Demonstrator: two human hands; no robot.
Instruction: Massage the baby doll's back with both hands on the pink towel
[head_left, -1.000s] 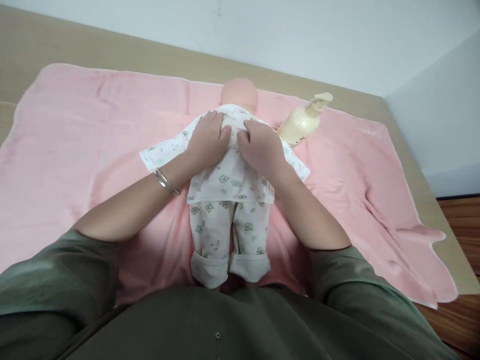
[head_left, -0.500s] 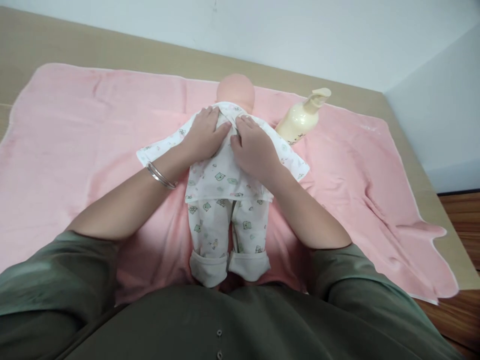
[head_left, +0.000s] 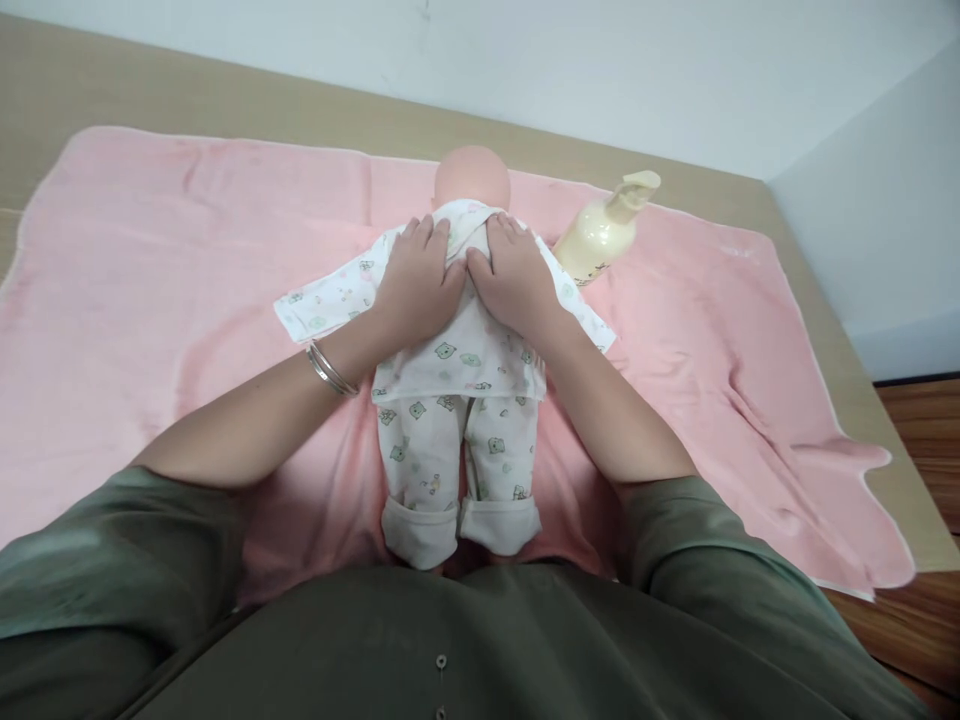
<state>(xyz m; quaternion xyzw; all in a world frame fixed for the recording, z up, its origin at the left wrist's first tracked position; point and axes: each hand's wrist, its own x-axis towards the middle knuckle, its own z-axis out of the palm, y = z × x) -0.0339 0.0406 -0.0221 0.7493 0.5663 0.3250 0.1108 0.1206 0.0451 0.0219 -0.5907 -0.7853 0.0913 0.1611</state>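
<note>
A baby doll point(head_left: 472, 178) lies with its bald head away from me, its face out of sight. It wears a white printed top point(head_left: 469, 365) with overlapping cloth at the upper part, and matching trousers point(head_left: 424, 450) with turned-up cuffs. My left hand point(head_left: 422, 275) rests flat on the left of the top, fingers stretched toward the head. Flat on the right side lies my right hand point(head_left: 519, 275), its thumb close to the left thumb. Neither hand grips anything. Both palms cover part of the cloth.
A pink blanket point(head_left: 225, 230) is spread under the doll on a wooden table point(head_left: 225, 85). Right of the doll's head a cream pump bottle point(head_left: 602, 235) stands tilted in view. A white wall point(head_left: 570, 70) rises behind the table.
My right hand has gone from bent fingers at the top's overlap to lying flat, slightly higher and to the right. My left hand has flattened out too.
</note>
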